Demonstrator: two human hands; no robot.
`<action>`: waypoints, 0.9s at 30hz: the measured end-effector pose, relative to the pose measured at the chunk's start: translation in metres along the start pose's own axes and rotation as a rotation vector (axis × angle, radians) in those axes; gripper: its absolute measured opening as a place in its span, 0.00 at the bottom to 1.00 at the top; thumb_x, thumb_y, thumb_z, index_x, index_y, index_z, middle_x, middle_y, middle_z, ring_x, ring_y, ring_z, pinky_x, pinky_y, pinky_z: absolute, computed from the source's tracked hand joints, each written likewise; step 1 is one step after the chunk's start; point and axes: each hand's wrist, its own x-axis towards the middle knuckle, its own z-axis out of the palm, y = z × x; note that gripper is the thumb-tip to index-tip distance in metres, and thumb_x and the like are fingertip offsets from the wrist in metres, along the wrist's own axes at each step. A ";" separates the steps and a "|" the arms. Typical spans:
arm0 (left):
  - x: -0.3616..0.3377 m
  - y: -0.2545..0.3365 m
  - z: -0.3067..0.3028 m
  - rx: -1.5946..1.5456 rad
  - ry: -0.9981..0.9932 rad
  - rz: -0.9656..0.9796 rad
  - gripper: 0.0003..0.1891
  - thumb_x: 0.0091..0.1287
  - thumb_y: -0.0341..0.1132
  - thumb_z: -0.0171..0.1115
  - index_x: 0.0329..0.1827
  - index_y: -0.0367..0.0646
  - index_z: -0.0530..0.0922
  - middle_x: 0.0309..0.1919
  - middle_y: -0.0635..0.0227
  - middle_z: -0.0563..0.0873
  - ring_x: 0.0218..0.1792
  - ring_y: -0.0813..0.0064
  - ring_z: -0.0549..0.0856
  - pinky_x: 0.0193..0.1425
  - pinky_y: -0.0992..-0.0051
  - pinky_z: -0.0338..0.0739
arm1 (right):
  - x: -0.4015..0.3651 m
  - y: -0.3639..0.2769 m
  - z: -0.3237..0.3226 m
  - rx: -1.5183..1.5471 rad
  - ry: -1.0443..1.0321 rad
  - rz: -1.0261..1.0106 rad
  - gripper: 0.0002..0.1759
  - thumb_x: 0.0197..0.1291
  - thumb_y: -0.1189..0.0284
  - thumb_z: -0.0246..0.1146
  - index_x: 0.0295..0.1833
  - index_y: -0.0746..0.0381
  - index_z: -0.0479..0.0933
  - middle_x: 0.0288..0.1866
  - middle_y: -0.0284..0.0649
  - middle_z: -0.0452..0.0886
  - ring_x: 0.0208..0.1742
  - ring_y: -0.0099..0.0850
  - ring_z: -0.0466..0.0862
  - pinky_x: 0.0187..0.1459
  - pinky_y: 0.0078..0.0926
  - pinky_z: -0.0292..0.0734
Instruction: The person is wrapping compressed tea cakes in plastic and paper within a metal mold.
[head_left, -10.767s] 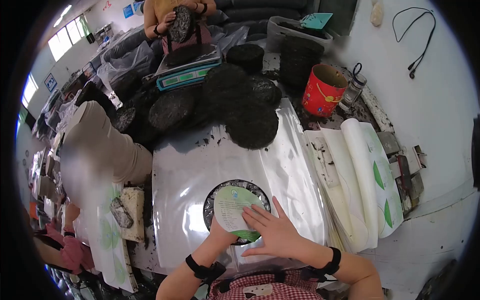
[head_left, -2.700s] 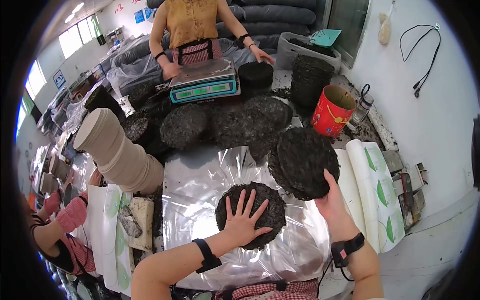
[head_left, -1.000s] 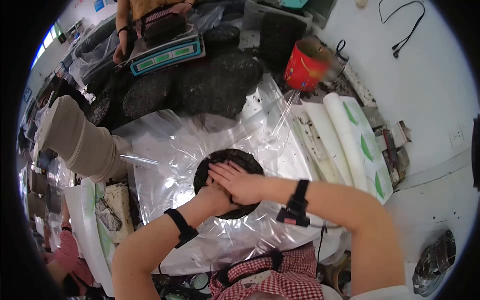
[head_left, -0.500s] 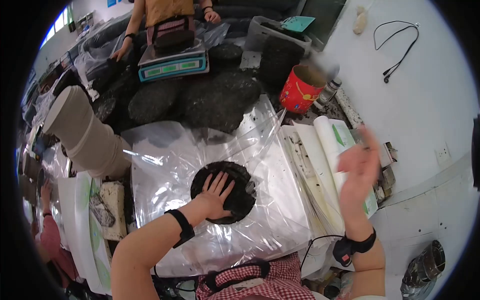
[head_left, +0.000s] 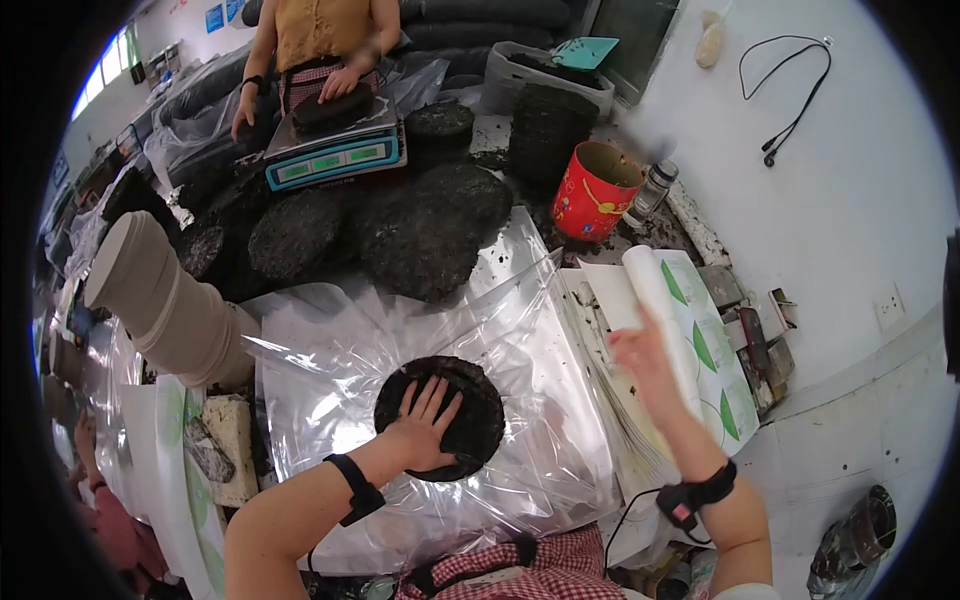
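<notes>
My left hand (head_left: 424, 432) lies flat, fingers spread, on a black round cake (head_left: 478, 420) with a rough, flaky edge like dried seaweed. Beneath the cake, crinkled clear plastic sheets (head_left: 330, 440) cover a shiny work surface. My right hand (head_left: 648, 365) hovers off to the right, over a stack of flat plastic bags (head_left: 600, 350) beside white packaging with green leaf prints (head_left: 700, 330). Its fingers look stretched out and hold nothing visible, though motion blurs them a little.
Farther back lie several dark round cakes (head_left: 432, 235) and a digital scale (head_left: 335, 160) bearing another. A person (head_left: 325, 40) stands behind the scale. A red bucket (head_left: 592, 200) is at back right, a leaning stack of beige rounds (head_left: 165, 300) at left. Another person's sleeve (head_left: 120, 530) shows lower left.
My right hand has swung left and slightly down, toward the plastic bags. My left hand stays on the cake. Across the table, the person's hand now rests on the cake on the scale.
</notes>
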 end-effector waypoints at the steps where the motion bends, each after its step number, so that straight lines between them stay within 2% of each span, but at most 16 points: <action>1: 0.000 -0.002 -0.002 0.008 -0.017 -0.013 0.56 0.65 0.70 0.53 0.84 0.43 0.38 0.82 0.43 0.36 0.82 0.49 0.32 0.80 0.45 0.22 | -0.020 -0.006 0.032 -0.182 -0.158 -0.070 0.45 0.66 0.63 0.66 0.80 0.65 0.50 0.47 0.35 0.79 0.49 0.28 0.79 0.51 0.30 0.76; 3: 0.001 -0.001 -0.005 0.041 -0.042 -0.030 0.57 0.64 0.70 0.53 0.84 0.43 0.38 0.82 0.44 0.36 0.82 0.49 0.32 0.80 0.45 0.23 | -0.037 -0.024 0.072 -0.492 -0.279 -0.346 0.44 0.65 0.67 0.67 0.79 0.67 0.53 0.42 0.38 0.81 0.42 0.32 0.81 0.47 0.30 0.77; 5: -0.001 -0.001 -0.005 0.031 0.000 -0.027 0.57 0.64 0.70 0.54 0.84 0.43 0.39 0.82 0.43 0.38 0.82 0.49 0.33 0.80 0.46 0.24 | -0.049 -0.010 0.107 -0.573 -0.413 -0.273 0.38 0.65 0.71 0.64 0.77 0.69 0.57 0.31 0.38 0.80 0.32 0.35 0.80 0.42 0.30 0.78; 7: -0.002 -0.001 -0.021 0.047 -0.056 0.022 0.57 0.63 0.70 0.55 0.84 0.42 0.40 0.82 0.43 0.38 0.82 0.48 0.33 0.80 0.46 0.24 | -0.071 -0.003 0.097 -0.351 -0.372 -0.336 0.37 0.67 0.73 0.60 0.79 0.65 0.56 0.26 0.48 0.80 0.24 0.41 0.78 0.35 0.38 0.76; 9: -0.011 0.004 -0.010 0.054 -0.127 0.078 0.57 0.63 0.70 0.55 0.83 0.42 0.40 0.82 0.42 0.39 0.82 0.48 0.34 0.81 0.47 0.24 | -0.100 0.017 0.059 -0.159 -0.320 -0.257 0.38 0.67 0.74 0.60 0.79 0.64 0.55 0.27 0.45 0.81 0.28 0.39 0.82 0.36 0.34 0.78; 10: -0.003 0.000 -0.003 0.016 -0.052 0.069 0.57 0.63 0.69 0.56 0.83 0.42 0.40 0.81 0.42 0.39 0.82 0.48 0.34 0.81 0.47 0.25 | -0.114 0.016 0.044 -0.026 -0.245 0.026 0.43 0.66 0.75 0.62 0.81 0.63 0.47 0.33 0.45 0.82 0.33 0.35 0.85 0.42 0.31 0.79; 13: -0.001 0.001 0.004 0.026 0.046 0.077 0.58 0.61 0.67 0.59 0.84 0.43 0.40 0.81 0.41 0.40 0.82 0.48 0.35 0.81 0.47 0.26 | -0.146 0.046 0.043 -0.244 -0.332 -0.066 0.48 0.67 0.74 0.61 0.83 0.61 0.37 0.37 0.42 0.82 0.40 0.31 0.84 0.47 0.27 0.78; 14: 0.000 0.000 0.006 0.035 0.047 0.079 0.58 0.61 0.67 0.60 0.83 0.43 0.41 0.81 0.41 0.40 0.82 0.47 0.35 0.81 0.47 0.26 | -0.148 0.008 0.042 -0.252 -0.569 0.320 0.50 0.69 0.73 0.59 0.83 0.59 0.30 0.37 0.41 0.83 0.45 0.32 0.84 0.52 0.27 0.76; 17: -0.003 0.004 -0.001 0.017 0.065 0.115 0.58 0.61 0.66 0.60 0.83 0.43 0.42 0.81 0.41 0.41 0.82 0.47 0.38 0.81 0.46 0.29 | -0.125 -0.072 0.015 0.118 -0.593 0.329 0.50 0.70 0.72 0.59 0.84 0.58 0.31 0.39 0.42 0.85 0.49 0.35 0.83 0.55 0.30 0.76; 19: -0.001 0.003 0.013 0.023 0.179 0.153 0.57 0.62 0.65 0.62 0.83 0.42 0.42 0.81 0.41 0.41 0.82 0.46 0.38 0.82 0.48 0.32 | -0.112 -0.060 0.004 0.316 -0.530 0.228 0.47 0.70 0.74 0.59 0.84 0.59 0.34 0.41 0.46 0.86 0.50 0.36 0.85 0.61 0.32 0.74; 20: -0.006 0.007 0.006 0.065 0.242 0.148 0.52 0.63 0.60 0.64 0.82 0.42 0.48 0.80 0.42 0.49 0.81 0.48 0.47 0.82 0.50 0.40 | -0.102 -0.023 -0.006 0.732 -0.494 0.161 0.45 0.69 0.77 0.58 0.84 0.61 0.39 0.53 0.50 0.85 0.58 0.36 0.83 0.67 0.32 0.70; 21: -0.015 0.015 -0.005 0.102 0.303 0.138 0.47 0.64 0.54 0.66 0.81 0.42 0.55 0.78 0.44 0.57 0.79 0.50 0.56 0.81 0.52 0.48 | -0.093 0.007 -0.013 0.730 -0.506 0.140 0.45 0.69 0.77 0.58 0.84 0.61 0.39 0.53 0.50 0.85 0.58 0.36 0.83 0.67 0.32 0.70; 23: -0.046 0.034 -0.029 -0.213 0.407 0.177 0.32 0.64 0.41 0.68 0.71 0.43 0.72 0.68 0.52 0.76 0.66 0.55 0.77 0.71 0.60 0.70 | -0.097 0.058 -0.014 -0.049 -0.109 0.035 0.45 0.68 0.75 0.60 0.83 0.64 0.42 0.68 0.55 0.74 0.70 0.41 0.74 0.73 0.37 0.64; 25: -0.102 0.097 -0.047 -0.617 0.742 0.257 0.19 0.64 0.32 0.66 0.60 0.43 0.82 0.56 0.59 0.85 0.53 0.59 0.84 0.57 0.65 0.81 | -0.113 0.065 0.020 -0.510 -0.223 -0.365 0.52 0.60 0.58 0.69 0.80 0.70 0.49 0.78 0.61 0.56 0.81 0.54 0.55 0.78 0.59 0.46; 26: -0.129 0.126 -0.042 -0.701 0.627 0.365 0.19 0.65 0.32 0.66 0.59 0.43 0.82 0.56 0.58 0.85 0.54 0.59 0.84 0.57 0.65 0.81 | -0.106 0.109 0.060 -0.906 -0.235 -0.518 0.57 0.55 0.48 0.70 0.80 0.67 0.51 0.80 0.60 0.53 0.81 0.57 0.54 0.77 0.64 0.41; 27: -0.148 0.148 -0.033 -0.776 0.516 0.461 0.18 0.66 0.33 0.66 0.59 0.42 0.82 0.56 0.57 0.84 0.56 0.59 0.84 0.57 0.65 0.81 | -0.105 0.043 0.080 -0.562 -0.346 -0.605 0.55 0.57 0.44 0.67 0.80 0.62 0.53 0.80 0.58 0.53 0.81 0.56 0.53 0.77 0.65 0.41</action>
